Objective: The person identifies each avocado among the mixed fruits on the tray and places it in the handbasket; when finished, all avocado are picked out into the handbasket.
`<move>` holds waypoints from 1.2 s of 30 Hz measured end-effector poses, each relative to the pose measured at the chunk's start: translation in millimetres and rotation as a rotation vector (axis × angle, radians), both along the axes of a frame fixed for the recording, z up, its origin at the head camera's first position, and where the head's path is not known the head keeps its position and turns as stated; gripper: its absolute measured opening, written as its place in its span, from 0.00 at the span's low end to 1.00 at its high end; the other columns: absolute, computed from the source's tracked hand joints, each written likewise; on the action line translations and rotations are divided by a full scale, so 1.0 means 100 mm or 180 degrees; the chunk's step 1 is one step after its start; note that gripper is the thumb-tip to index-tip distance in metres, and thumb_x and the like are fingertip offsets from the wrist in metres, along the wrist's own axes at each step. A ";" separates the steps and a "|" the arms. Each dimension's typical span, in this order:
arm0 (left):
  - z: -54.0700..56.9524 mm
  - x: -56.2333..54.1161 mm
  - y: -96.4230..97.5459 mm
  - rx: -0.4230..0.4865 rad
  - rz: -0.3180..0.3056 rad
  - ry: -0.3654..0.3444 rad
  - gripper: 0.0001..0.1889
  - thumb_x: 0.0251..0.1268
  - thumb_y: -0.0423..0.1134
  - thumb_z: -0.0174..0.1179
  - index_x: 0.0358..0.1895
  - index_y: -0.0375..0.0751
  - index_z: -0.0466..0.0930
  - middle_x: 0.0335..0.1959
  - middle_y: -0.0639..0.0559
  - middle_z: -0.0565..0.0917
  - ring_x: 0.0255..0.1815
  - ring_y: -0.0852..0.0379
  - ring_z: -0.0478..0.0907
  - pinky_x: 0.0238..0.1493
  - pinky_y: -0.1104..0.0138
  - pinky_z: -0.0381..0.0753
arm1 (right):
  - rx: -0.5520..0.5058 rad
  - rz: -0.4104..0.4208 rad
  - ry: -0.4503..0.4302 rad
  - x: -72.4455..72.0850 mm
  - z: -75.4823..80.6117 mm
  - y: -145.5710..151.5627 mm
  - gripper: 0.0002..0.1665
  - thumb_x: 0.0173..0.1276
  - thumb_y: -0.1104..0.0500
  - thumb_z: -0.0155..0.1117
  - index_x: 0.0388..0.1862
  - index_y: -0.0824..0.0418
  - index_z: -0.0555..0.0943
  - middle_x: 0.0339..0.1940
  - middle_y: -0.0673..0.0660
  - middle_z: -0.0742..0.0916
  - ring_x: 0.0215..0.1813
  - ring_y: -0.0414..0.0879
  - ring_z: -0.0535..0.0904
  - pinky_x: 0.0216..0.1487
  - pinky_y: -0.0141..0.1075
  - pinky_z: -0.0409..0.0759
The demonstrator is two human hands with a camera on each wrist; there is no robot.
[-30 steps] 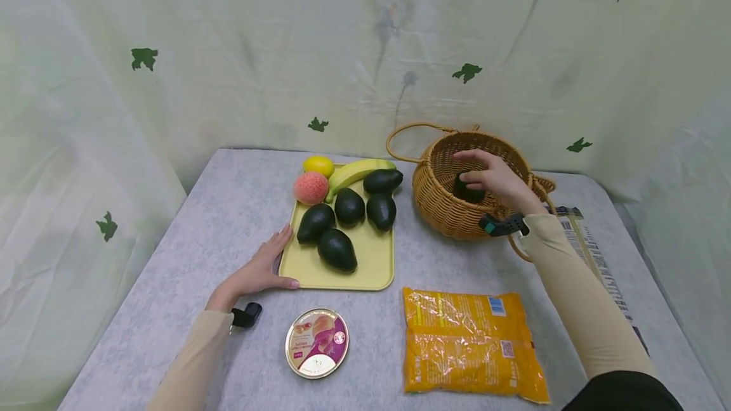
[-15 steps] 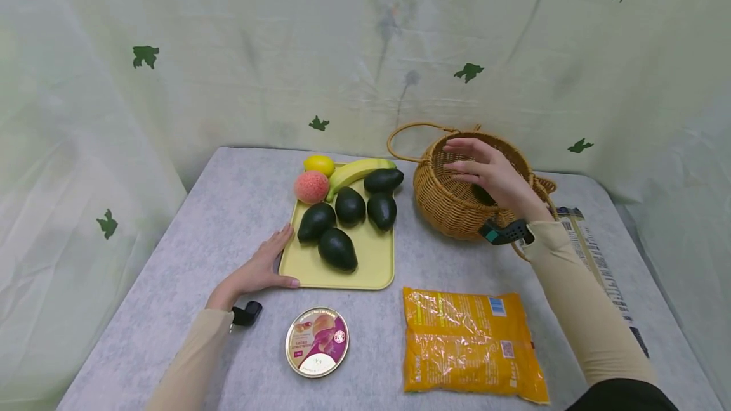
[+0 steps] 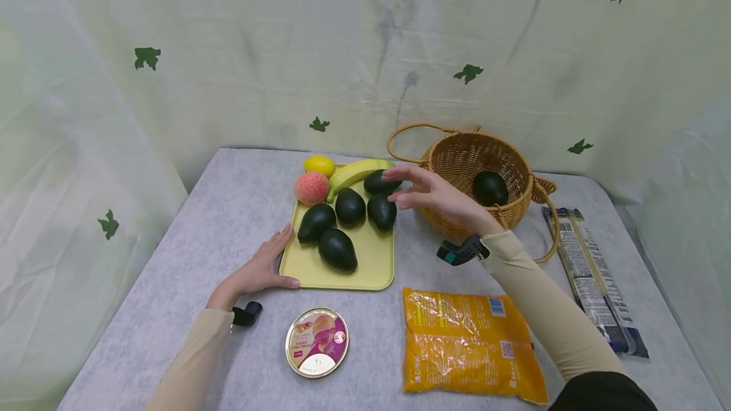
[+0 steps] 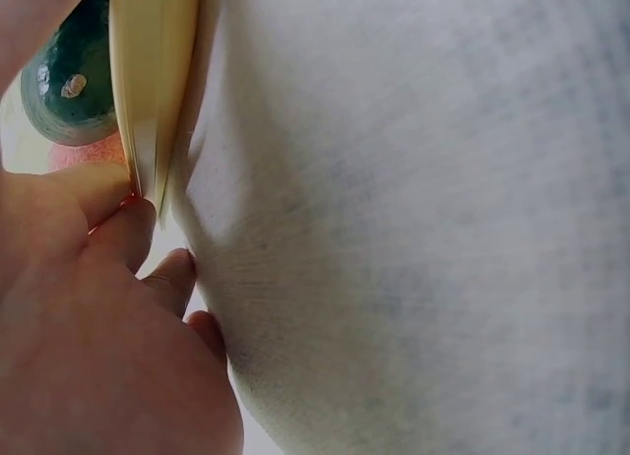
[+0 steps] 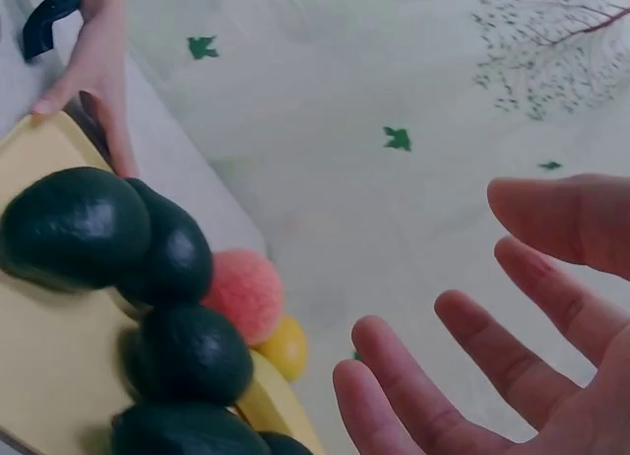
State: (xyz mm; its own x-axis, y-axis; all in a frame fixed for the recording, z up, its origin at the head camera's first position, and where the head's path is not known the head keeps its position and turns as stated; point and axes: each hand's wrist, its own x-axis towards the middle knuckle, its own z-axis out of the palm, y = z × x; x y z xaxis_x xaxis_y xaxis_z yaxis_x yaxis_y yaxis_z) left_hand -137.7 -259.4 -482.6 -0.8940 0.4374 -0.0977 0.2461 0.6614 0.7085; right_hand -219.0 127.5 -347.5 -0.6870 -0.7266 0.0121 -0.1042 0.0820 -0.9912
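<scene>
A yellow tray (image 3: 365, 274) carries several dark avocados (image 3: 337, 250), a banana (image 3: 355, 174), a pink peach-like fruit (image 3: 311, 188) and a lemon (image 3: 319, 165). My left hand (image 3: 259, 271) rests against the tray's left edge, fingers straight; in the left wrist view its fingertips touch the tray's side. Above the gap between tray and wicker basket (image 3: 448, 224) hovers my right hand (image 3: 436, 198), fingers spread and holding nothing. It partly covers the far right avocado (image 3: 379, 181). One avocado (image 3: 490, 188) lies inside the basket.
An orange packet (image 3: 471, 347) lies at the front right, with a round tin (image 3: 316, 342) to its left. Right of the basket is a long dark packet (image 3: 596, 284). The basket's handles stick out to either side. A pale curtain (image 3: 342, 49) hangs behind the table.
My right hand has released an avocado in the basket and moved left out of it, towards the tray. The left hand and the tray have stayed put.
</scene>
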 end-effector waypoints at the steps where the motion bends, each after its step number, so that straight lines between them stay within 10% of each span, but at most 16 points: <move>1: 0.00 0.00 0.00 -0.0002 0.0000 -0.0004 0.60 0.48 0.50 0.74 0.75 0.29 0.40 0.77 0.37 0.39 0.74 0.34 0.33 0.70 0.42 0.34 | 0.0016 0.0066 0.0002 0.01 -0.03 -0.05 0.29 0.71 0.63 0.57 0.70 0.59 0.64 0.69 0.60 0.68 0.62 0.63 0.72 0.60 0.46 0.73; 13: -0.01 0.01 -0.01 0.0035 0.0006 0.0003 0.60 0.48 0.49 0.74 0.75 0.29 0.41 0.76 0.36 0.40 0.74 0.35 0.33 0.70 0.42 0.34 | 0.0371 0.0602 0.0053 0.08 -0.36 -0.50 0.32 0.70 0.65 0.58 0.71 0.59 0.64 0.71 0.55 0.67 0.61 0.53 0.74 0.60 0.43 0.73; 25: -0.01 0.00 -0.01 0.0001 0.0010 -0.0009 0.60 0.48 0.50 0.73 0.75 0.30 0.40 0.77 0.37 0.40 0.75 0.35 0.33 0.70 0.41 0.34 | 0.0717 0.1230 0.0717 0.09 -0.65 -0.81 0.33 0.66 0.66 0.63 0.69 0.62 0.67 0.72 0.61 0.63 0.71 0.50 0.59 0.66 0.52 0.64; 36: -0.03 0.00 -0.01 0.0007 0.0014 -0.0011 0.60 0.49 0.50 0.73 0.75 0.31 0.40 0.77 0.38 0.40 0.75 0.35 0.33 0.69 0.41 0.34 | 0.1567 0.1139 0.1132 0.16 -0.72 -1.02 0.32 0.62 0.61 0.67 0.66 0.51 0.72 0.75 0.61 0.57 0.74 0.51 0.51 0.65 0.47 0.65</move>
State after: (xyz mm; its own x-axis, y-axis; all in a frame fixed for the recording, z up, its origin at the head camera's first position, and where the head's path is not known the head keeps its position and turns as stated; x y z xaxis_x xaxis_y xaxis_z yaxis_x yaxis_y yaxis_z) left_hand -137.8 -260.1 -485.2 -0.8955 0.4337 -0.1000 0.2408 0.6610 0.7108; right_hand -203.1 26.0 -419.9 -0.4202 -0.8859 -0.1967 -0.5192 0.4124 -0.7485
